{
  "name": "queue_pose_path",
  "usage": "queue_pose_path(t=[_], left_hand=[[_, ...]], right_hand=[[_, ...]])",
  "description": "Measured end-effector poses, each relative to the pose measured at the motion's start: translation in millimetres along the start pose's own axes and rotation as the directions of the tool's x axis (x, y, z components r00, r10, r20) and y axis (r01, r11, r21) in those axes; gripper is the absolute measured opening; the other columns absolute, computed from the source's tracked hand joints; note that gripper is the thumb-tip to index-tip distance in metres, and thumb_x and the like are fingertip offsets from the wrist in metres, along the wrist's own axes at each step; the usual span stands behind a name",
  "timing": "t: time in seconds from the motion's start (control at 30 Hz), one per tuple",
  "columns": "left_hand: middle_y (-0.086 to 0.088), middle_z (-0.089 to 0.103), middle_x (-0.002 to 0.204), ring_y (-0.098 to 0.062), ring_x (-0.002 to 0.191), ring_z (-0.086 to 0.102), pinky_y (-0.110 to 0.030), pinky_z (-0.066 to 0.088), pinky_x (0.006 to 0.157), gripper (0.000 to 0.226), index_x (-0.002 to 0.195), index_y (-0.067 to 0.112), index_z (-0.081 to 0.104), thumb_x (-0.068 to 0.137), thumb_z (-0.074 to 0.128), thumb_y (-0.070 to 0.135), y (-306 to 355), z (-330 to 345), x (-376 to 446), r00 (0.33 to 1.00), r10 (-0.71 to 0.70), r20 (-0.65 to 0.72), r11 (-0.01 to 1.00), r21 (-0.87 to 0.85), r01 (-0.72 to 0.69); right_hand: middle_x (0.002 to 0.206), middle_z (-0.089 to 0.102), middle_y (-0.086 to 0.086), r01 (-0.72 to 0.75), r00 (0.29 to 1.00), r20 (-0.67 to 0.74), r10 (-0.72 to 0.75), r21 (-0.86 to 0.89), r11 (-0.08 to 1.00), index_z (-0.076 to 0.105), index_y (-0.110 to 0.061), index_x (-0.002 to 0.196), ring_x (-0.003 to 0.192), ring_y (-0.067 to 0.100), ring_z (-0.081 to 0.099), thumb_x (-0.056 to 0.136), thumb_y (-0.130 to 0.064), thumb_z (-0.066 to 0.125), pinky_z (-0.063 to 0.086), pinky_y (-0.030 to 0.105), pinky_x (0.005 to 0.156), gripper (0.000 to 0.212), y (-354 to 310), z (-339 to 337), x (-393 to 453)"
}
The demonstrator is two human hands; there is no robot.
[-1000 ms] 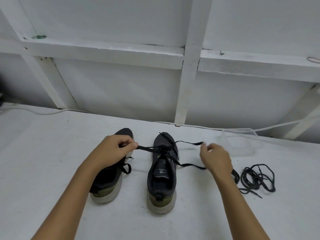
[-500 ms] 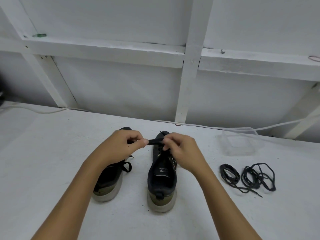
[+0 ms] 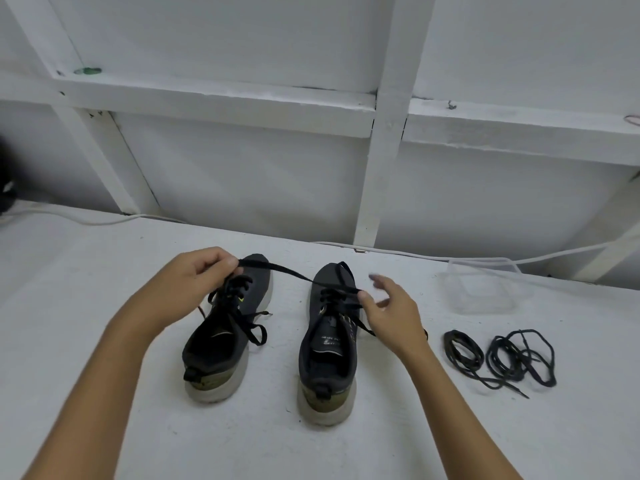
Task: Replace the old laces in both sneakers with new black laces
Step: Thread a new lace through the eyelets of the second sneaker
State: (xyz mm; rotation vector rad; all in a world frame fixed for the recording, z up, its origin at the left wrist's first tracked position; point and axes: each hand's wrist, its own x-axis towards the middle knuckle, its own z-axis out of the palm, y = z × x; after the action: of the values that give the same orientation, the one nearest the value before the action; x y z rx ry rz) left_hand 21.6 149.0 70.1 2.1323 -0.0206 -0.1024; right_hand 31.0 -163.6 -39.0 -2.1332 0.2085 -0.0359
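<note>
Flat black fabric lace (image 3: 294,273) runs taut from the right dark sneaker w/ pale sole (image 3: 330,341). Left hand (image 3: 187,289) pinches its end; right hand (image 3: 388,313) spread loose, thumb touching lace. Soft, light, limp: prob. best gripped near tip.

Two dark sneakers stand side by side, toes pointing away, pale soles down. The left sneaker (image 3: 227,336) is laced, with loose loops spilling off its right side. The right sneaker (image 3: 329,348) has a flat black lace (image 3: 294,273) stretched taut leftward from its eyelets. To the right lie two coiled old laces (image 3: 500,358), touching each other.
</note>
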Motion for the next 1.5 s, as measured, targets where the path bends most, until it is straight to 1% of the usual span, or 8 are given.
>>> queue_pose_path(t=[0.13,0.3,0.53,0.63,0.97,1.23,1.37,1.5], left_hand=[[-0.020,0.059,0.079,-0.015,0.067,0.046,-0.032,0.038,0.070,0.023,0.093,0.027,0.072,0.099,0.056,0.043,3.0,29.3,2.7,0.990,0.083,0.118,0.996,0.007,-0.084],[0.018,0.050,0.056,-0.002,0.055,0.043,-0.013,0.035,0.056,0.022,0.089,0.028,0.072,0.101,0.055,0.034,19.3,55.4,3.9,0.975,0.127,0.184,0.989,0.050,-0.138],[0.016,0.048,0.054,-0.003,0.053,0.044,-0.010,0.036,0.053,0.021,0.090,0.030,0.072,0.101,0.054,0.034,20.1,54.8,2.7,0.978,0.122,0.170,0.990,0.050,-0.132],[0.009,0.049,0.060,-0.005,0.058,0.045,-0.018,0.040,0.058,0.020,0.088,0.035,0.070,0.100,0.055,0.038,21.5,58.4,6.6,0.971,0.139,0.193,0.986,0.060,-0.153],[0.008,0.064,0.068,-0.011,0.065,0.056,-0.042,0.052,0.074,0.018,0.091,0.036,0.071,0.100,0.055,0.034,-2.2,52.8,2.7,0.966,0.040,0.255,0.992,0.108,-0.070],[0.010,0.076,0.090,-0.006,0.084,0.072,-0.035,0.060,0.085,0.020,0.104,0.023,0.069,0.103,0.050,0.017,-6.7,63.1,1.8,0.938,-0.138,0.318,0.987,0.120,0.105],[0.008,0.075,0.096,-0.003,0.088,0.072,-0.034,0.058,0.088,0.009,0.102,0.021,0.066,0.099,0.058,0.022,-7.4,78.2,5.7,0.973,-0.179,0.148,0.982,-0.038,0.187],[0.014,0.070,0.093,-0.005,0.087,0.064,-0.021,0.046,0.075,0.010,0.100,0.028,0.072,0.094,0.067,0.034,-8.1,99.7,7.9,0.982,-0.190,-0.025,0.977,-0.107,0.186]], right_hand=[[0.151,0.046,-0.016,0.372,0.926,0.108,-0.362,-0.093,0.924,0.046,-0.038,0.149,0.134,0.008,0.038,0.092,-0.037,0.072,0.028,0.024,0.111,0.062,-31.8,1.0,-2.7],[0.108,0.071,-0.019,0.532,0.832,0.222,-0.508,-0.058,0.845,0.077,-0.029,0.103,0.107,0.005,0.053,0.095,-0.025,0.069,0.039,0.018,0.094,0.012,-65.8,4.1,-3.3],[0.124,0.064,-0.022,0.370,0.873,0.313,-0.373,0.073,0.926,0.069,-0.034,0.116,0.119,0.000,0.056,0.096,-0.026,0.066,0.045,0.022,0.101,0.022,-69.1,-2.0,-1.9],[0.104,0.071,-0.016,0.352,0.864,0.361,-0.350,0.063,0.934,0.074,-0.029,0.107,0.099,0.002,0.064,0.097,-0.030,0.065,0.051,0.026,0.089,0.013,-72.6,4.5,-7.0],[0.088,0.072,-0.012,0.181,0.983,0.012,-0.181,-0.064,0.981,0.066,-0.027,0.087,0.092,0.004,0.063,0.100,-0.026,0.058,0.042,0.016,0.073,0.015,-41.9,-16.1,21.8],[0.085,0.067,-0.012,0.061,0.988,-0.132,-0.074,-0.102,0.993,0.069,-0.023,0.096,0.089,0.016,0.063,0.099,-0.026,0.060,0.042,0.027,0.067,0.011,-32.6,-16.4,32.6],[0.106,0.062,-0.009,0.022,0.984,-0.175,-0.038,-0.092,0.996,0.060,-0.027,0.122,0.095,0.016,0.061,0.093,-0.039,0.069,0.042,0.030,0.078,0.033,-33.0,-9.8,20.9],[0.076,0.069,-0.012,-0.005,1.000,0.015,0.007,-0.106,0.994,0.070,-0.023,0.081,0.075,0.010,0.064,0.089,-0.047,0.068,0.047,0.027,0.068,0.025,-46.6,-1.0,-3.1]])
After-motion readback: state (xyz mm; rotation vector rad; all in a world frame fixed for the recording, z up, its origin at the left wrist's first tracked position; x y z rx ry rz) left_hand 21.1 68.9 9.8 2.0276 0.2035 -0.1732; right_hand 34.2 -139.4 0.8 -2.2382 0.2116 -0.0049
